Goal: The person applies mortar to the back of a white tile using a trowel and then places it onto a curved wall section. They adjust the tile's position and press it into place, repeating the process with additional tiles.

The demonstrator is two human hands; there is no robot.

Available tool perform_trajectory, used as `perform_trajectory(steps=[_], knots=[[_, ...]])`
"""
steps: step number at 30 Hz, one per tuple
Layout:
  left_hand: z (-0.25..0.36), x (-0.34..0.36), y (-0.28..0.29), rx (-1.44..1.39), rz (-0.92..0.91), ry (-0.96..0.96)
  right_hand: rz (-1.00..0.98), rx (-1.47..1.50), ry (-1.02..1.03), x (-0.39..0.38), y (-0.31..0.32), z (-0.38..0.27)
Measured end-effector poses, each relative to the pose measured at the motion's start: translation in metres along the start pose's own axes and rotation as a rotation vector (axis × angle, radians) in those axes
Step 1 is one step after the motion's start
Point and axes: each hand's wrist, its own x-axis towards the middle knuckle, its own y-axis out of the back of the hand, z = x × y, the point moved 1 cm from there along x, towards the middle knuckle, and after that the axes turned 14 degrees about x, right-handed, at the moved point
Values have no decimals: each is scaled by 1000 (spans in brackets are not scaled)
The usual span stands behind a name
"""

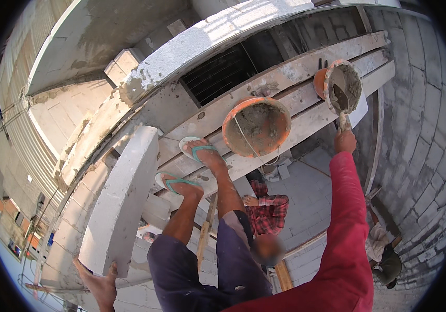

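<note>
Grey block walls point(421, 104) rise beside a platform of long wooden planks point(306, 121). The right hand point(345, 141) is closed around a mortar-caked trowel point(343, 118), its blade down in the small orange bucket point(321, 83) at the planks' right end. The left hand point(99, 283) spans the near end of a long white block point(121, 203), thumb and fingers on opposite sides, beside the planks' left end. Between them, a larger orange bucket point(282, 122) of mortar sits mid-planks, near the sandalled feet point(202, 152). Below the planks' near edge is a co-worker in a checked shirt point(271, 214).
</note>
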Motion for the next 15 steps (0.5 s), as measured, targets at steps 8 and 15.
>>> perform_trajectory(steps=[8, 15], knots=[[-31, 4, -7, -61, -46, -2, 265, 385, 14, 30, -5, 72], [-68, -54, -5, -9, 79, 70, -282, 1097, -283, -129, 89, -16]])
